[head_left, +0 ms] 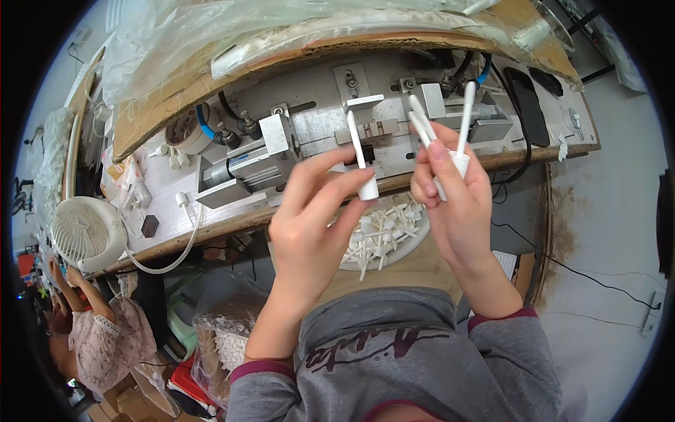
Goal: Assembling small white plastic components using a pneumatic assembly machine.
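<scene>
My left hand (314, 211) pinches one white applicator wand (358, 149) by its ribbed cap, the thin stem pointing up and away from me. My right hand (457, 184) is closed around several similar white wands (465, 119), whose stems fan out above the thumb and fingers. Below and between my hands sits a round white container (423, 231) heaped with loose white wands (383, 235). Just beyond the hands, a metal press fixture (369, 133) with a small white-topped block stands on the bench; neither hand visibly touches it.
Pneumatic cylinders (256, 163) with blue hoses flank the fixture. Cardboard (158, 116) and plastic sheeting overhang the bench. A white fan (83, 228) and a tape roll (190, 133) stand left, a black phone (526, 105) right. Another person (116, 337) works at lower left beside bags and boxes.
</scene>
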A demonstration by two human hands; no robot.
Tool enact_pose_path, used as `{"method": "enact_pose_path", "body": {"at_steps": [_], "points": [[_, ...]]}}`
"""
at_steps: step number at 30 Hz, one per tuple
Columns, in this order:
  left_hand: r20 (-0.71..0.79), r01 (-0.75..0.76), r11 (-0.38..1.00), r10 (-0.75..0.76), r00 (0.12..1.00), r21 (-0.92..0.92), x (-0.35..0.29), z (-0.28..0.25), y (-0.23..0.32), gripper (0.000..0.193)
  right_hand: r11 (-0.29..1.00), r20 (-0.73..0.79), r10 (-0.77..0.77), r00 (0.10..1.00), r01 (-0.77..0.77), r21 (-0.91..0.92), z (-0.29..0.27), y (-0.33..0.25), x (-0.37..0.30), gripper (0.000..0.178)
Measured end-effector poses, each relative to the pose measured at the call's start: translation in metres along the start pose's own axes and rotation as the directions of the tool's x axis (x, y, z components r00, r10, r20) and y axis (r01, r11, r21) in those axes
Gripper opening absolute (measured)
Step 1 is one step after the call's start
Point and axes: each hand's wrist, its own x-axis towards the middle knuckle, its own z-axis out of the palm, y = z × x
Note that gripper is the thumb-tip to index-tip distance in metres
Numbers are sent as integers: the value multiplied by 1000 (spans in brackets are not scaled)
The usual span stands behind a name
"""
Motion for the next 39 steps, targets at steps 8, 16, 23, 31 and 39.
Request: {"method": "enact_pose_path", "body": {"at_steps": [8,16,23,31,39], "points": [[211,-188,777,74,975,600,7,10,-1,24,1000,-46,0,999,0,-3,-4,-1,-5,19],[264,-161,817,11,964,554,15,4,0,32,999,-64,-1,998,-2,-47,-8,3,-6,19],[135,-300,944,282,950,140,3,18,15,45,992,-126,-45,991,29,-125,7,27,-14,19],[36,-171,972,167,985,164,-4,2,13,35,976,-7,-77,997,74,-203,-12,24,0,19],[231,-242,803,133,964,544,13,6,-8,26,811,72,-270,960,267,-521,-15,17,-6,21]]}}
